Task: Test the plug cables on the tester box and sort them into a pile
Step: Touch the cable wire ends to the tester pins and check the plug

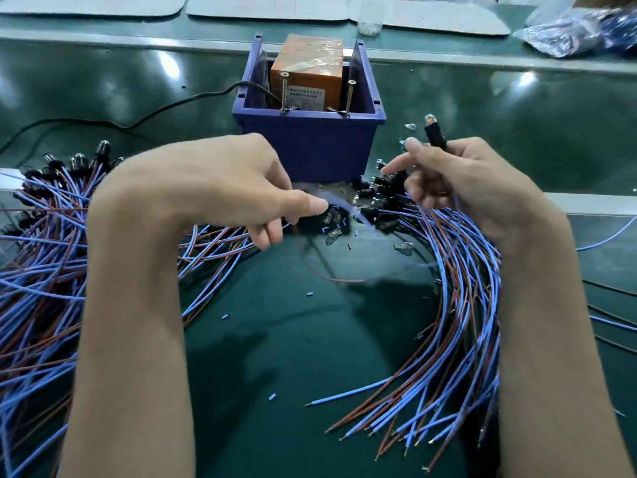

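Observation:
The tester box [310, 139] is a blue plastic bin holding an orange unit [308, 74], with two long screws standing on its front rim. My right hand [458, 181] grips a black plug cable [435, 132] whose clear lamp tip points up, to the right of the box. My left hand [224, 188] pinches the blurred blue and brown wire ends [348, 215] of a cable in front of the box. One pile of cables [44, 243] lies at the left, another pile [458, 305] fans out under my right forearm.
A black power cord [144, 119] runs left from the box across the green table [275, 339]. Small clear bulbs and cut bits of blue sleeve lie scattered near the box. Grey mats [269, 8] and a plastic bag [568, 32] sit at the far edge.

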Available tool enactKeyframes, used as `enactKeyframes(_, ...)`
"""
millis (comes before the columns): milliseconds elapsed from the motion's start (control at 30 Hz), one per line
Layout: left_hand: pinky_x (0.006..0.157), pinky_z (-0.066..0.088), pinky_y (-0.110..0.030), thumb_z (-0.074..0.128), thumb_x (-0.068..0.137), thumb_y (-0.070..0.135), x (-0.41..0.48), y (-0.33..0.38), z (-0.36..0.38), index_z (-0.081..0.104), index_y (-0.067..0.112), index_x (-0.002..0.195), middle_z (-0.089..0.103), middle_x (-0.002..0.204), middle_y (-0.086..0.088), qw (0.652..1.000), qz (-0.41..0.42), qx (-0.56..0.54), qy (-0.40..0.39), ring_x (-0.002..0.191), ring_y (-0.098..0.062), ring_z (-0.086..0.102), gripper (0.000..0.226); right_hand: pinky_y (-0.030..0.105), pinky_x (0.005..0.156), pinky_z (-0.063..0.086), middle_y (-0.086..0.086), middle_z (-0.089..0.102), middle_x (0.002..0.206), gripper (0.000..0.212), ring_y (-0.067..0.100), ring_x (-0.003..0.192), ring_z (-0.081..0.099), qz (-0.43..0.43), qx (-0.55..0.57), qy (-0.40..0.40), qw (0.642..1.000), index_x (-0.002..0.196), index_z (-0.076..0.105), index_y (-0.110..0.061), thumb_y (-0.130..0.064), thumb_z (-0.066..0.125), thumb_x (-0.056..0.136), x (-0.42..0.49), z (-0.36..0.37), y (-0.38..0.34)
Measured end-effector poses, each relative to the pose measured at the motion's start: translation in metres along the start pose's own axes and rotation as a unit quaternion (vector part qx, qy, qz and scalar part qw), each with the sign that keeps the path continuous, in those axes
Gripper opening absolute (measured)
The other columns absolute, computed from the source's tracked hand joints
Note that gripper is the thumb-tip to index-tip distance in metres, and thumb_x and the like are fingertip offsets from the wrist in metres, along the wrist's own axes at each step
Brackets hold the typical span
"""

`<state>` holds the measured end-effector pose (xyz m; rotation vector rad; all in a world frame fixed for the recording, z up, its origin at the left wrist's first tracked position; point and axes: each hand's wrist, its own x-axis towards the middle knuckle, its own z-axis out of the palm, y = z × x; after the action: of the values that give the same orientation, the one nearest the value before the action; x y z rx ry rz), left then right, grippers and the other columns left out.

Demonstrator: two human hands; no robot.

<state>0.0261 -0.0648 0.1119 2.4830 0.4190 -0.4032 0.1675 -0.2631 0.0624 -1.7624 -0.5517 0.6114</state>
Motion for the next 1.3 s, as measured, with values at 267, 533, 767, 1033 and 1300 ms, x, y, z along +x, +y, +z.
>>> enactKeyframes(267,0.101,0.04,-0.029,0.059,0.076,0.06,0.016,0.028,0.02,0.048,0.028,0.135,0.06,0.124,0.009,0.984,0.128,0.123,0.017,0.118,-0.012,0.053,0.069,0.018,0.05,0.032,0.004,0.057,0.062,0.069,0.005,0.049,0.043,0.0,-0.049,0.068,0.997,0.058,0.071,-0.018,-0.053,0.029,0.1,0.001,-0.003,-0.008)
enactKeyframes(533,0.088,0.048,-0.036,0.048,0.095,0.048,0.02,0.057,0.052,0.058,0.016,0.116,0.062,0.103,0.0,0.961,0.181,0.193,-0.077,0.102,-0.025,0.057,0.04,0.01,0.043,0.041,-0.007,0.061,0.054,0.035,0.002,0.043,0.051,-0.041,0.192,0.215,0.957,0.073,0.063,-0.011,-0.031,0.052,0.098,0.001,-0.017,-0.008)
enactKeyframes(767,0.065,0.046,-0.031,0.053,0.096,0.033,0.016,0.07,0.064,0.044,0.019,0.086,0.06,0.089,0.006,0.947,0.243,0.184,-0.101,0.076,-0.014,0.055,0.02,0.01,0.049,0.042,-0.009,0.066,0.06,0.012,0.0,0.048,0.051,-0.06,0.174,0.24,0.953,0.082,0.065,-0.017,-0.013,0.061,0.093,0.001,-0.016,-0.01)
enactKeyframes(1033,0.068,0.05,-0.028,0.057,0.091,0.035,0.0,0.094,0.085,0.042,0.019,0.071,0.066,0.09,0.008,0.908,0.342,0.175,-0.168,0.081,-0.014,0.059,0.029,0.009,0.045,0.035,-0.01,0.067,0.057,0.01,-0.002,0.044,0.043,-0.047,0.037,0.244,0.968,0.083,0.07,-0.018,-0.015,0.064,0.09,0.007,-0.023,0.008)
enactKeyframes(1300,0.078,0.055,-0.031,0.056,0.089,0.032,0.027,0.065,0.076,0.068,0.018,0.102,0.071,0.098,-0.001,0.954,0.18,0.209,-0.119,0.091,-0.022,0.065,0.023,0.022,0.077,0.042,-0.004,0.066,0.081,0.027,0.008,0.071,0.057,0.11,-0.257,0.16,0.947,0.107,0.073,-0.023,-0.016,0.074,0.081,0.016,-0.021,0.037)
